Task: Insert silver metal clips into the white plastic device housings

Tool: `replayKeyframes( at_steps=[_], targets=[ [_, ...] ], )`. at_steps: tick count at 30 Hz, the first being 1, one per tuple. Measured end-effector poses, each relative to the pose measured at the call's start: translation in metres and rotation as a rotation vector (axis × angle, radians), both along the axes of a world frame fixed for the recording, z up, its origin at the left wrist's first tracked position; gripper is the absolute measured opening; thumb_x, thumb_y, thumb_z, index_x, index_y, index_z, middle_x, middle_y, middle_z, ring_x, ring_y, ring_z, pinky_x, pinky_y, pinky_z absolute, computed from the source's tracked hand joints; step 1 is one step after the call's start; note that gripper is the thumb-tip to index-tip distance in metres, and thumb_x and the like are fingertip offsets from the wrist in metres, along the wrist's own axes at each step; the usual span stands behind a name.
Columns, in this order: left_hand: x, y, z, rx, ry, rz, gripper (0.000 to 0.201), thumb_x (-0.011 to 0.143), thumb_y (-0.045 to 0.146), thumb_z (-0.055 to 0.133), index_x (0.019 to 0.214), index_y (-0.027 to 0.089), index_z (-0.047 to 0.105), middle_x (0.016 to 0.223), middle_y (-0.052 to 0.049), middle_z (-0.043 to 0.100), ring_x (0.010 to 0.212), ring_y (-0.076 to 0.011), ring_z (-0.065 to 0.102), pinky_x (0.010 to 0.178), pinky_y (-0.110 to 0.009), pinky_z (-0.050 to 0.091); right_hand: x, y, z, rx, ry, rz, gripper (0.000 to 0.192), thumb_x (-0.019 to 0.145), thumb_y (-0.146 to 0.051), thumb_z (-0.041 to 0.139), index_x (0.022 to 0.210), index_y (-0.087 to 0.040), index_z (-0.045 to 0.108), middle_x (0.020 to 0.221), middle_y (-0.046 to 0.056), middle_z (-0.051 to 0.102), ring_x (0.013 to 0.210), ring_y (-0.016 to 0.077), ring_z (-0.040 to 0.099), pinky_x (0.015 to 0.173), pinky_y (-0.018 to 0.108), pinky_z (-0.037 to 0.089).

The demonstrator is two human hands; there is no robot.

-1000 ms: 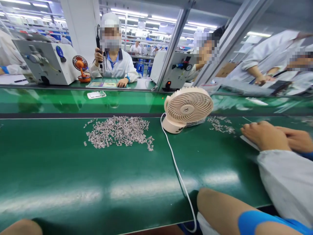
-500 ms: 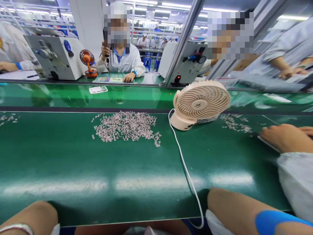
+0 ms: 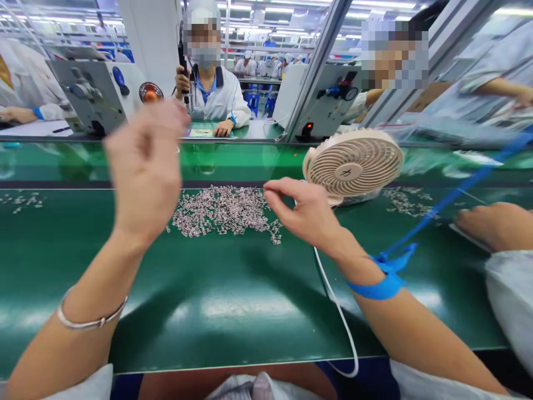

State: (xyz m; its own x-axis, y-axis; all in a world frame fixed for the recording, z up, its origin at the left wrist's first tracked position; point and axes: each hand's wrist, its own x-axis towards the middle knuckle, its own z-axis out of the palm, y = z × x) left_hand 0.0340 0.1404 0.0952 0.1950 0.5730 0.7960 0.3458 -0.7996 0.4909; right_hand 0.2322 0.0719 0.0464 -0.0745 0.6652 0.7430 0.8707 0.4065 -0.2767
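Lying at the centre of the frame on the dark green bench mat (image 3: 216,278), the heap of small silvery metal clips (image 3: 225,210) sits just beyond your hands; your right hand (image 3: 308,214), blue strap (image 3: 381,280) on its wrist, hovers at the heap's right edge with thumb and forefinger pinched together; your left hand (image 3: 145,166) is raised at centre left, blurred, so its fingers cannot be told; the beige desk fan (image 3: 353,166) stands at right.

Silver bangle (image 3: 89,321) on left wrist, blue strap (image 3: 385,280) on right.
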Motion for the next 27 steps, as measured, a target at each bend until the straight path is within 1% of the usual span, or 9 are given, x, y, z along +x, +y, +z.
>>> replayKeyframes(
  at_steps=[2,4,7,9,11,14,17,22,27],
  targets=[
    [0.019,0.012,-0.025,-0.111,0.137,-0.017,0.028,0.089,0.035,0.042,0.096,0.016,0.061,0.095,-0.004,0.065,0.088,-0.0155,0.058,0.082,-0.031,0.046,0.021,0.009,-0.03,-0.143,0.049,-0.07,0.017,0.079,-0.016,0.05,0.08,-0.015,0.066,0.072,0.003,0.066,0.063,0.0145,0.06,0.06,0.027,0.048],
    [0.037,0.019,-0.055,-0.237,0.414,-0.03,0.033,0.087,0.033,0.042,0.108,0.013,0.058,0.111,-0.009,0.062,0.102,-0.0211,0.055,0.091,-0.038,0.042,0.042,0.012,-0.057,-0.261,0.101,-0.176,0.018,0.078,-0.017,0.049,0.08,-0.016,0.067,0.075,0.005,0.068,0.067,0.0177,0.062,0.064,0.03,0.049],
    [0.053,0.019,-0.094,-0.395,0.864,-0.065,0.045,0.09,0.038,0.032,0.126,0.014,0.046,0.14,-0.014,0.036,0.122,-0.034,0.039,0.095,-0.052,0.035,0.054,0.011,-0.082,-0.381,0.118,-0.187,0.022,0.079,-0.019,0.047,0.087,-0.017,0.068,0.09,0.007,0.069,0.083,0.0209,0.064,0.076,0.034,0.05],
    [0.056,0.016,-0.109,-0.471,1.032,-0.052,0.051,0.091,0.041,0.026,0.134,0.016,0.036,0.147,-0.012,0.023,0.127,-0.0402,0.028,0.095,-0.058,0.031,0.047,0.012,-0.087,-0.446,0.06,-0.119,0.025,0.081,-0.019,0.046,0.096,-0.019,0.067,0.109,0.007,0.065,0.099,0.022,0.061,0.088,0.038,0.046],
    [0.056,0.013,-0.115,-0.486,1.115,-0.037,0.055,0.091,0.042,0.023,0.14,0.016,0.025,0.149,-0.009,0.016,0.13,-0.0422,0.021,0.098,-0.06,0.027,0.036,0.013,-0.088,-0.538,-0.037,-0.098,0.028,0.083,-0.021,0.047,0.103,-0.023,0.065,0.125,0.005,0.055,0.112,0.0263,0.053,0.095,0.047,0.039],
    [0.055,0.011,-0.115,-0.487,1.17,-0.008,0.058,0.091,0.042,0.02,0.142,0.015,0.017,0.151,-0.006,0.009,0.131,-0.0431,0.015,0.1,-0.061,0.022,0.025,0.012,-0.085,-0.662,-0.122,-0.2,0.027,0.084,-0.023,0.047,0.106,-0.026,0.063,0.133,0.003,0.047,0.118,0.0345,0.046,0.092,0.059,0.036],
    [0.056,0.011,-0.115,-0.503,1.168,0.009,0.059,0.091,0.044,0.018,0.142,0.015,0.017,0.151,-0.006,0.008,0.132,-0.043,0.012,0.1,-0.062,0.02,0.027,0.01,-0.079,-0.66,-0.08,-0.238,0.027,0.085,-0.023,0.045,0.104,-0.025,0.064,0.124,0.005,0.056,0.116,0.0322,0.049,0.089,0.055,0.041],
    [0.061,0.002,-0.115,-0.448,1.109,0.015,0.061,0.091,0.045,0.02,0.142,0.013,0.016,0.151,-0.009,0.006,0.134,-0.04,0.006,0.103,-0.061,0.017,0.042,0.01,-0.076,-0.509,0.073,-0.304,0.029,0.084,-0.021,0.044,0.105,-0.022,0.064,0.101,0.007,0.068,0.099,0.0254,0.061,0.083,0.042,0.047],
    [0.071,-0.039,-0.121,-0.278,1.087,-0.035,0.065,0.089,0.045,0.03,0.142,0.01,0.016,0.15,-0.011,0.005,0.135,-0.0374,0.004,0.105,-0.058,0.016,0.048,0.016,-0.088,-0.464,0.113,-0.333,0.027,0.082,-0.018,0.044,0.095,-0.019,0.067,0.1,0.007,0.068,0.094,0.0231,0.062,0.083,0.038,0.048]
  ],
)
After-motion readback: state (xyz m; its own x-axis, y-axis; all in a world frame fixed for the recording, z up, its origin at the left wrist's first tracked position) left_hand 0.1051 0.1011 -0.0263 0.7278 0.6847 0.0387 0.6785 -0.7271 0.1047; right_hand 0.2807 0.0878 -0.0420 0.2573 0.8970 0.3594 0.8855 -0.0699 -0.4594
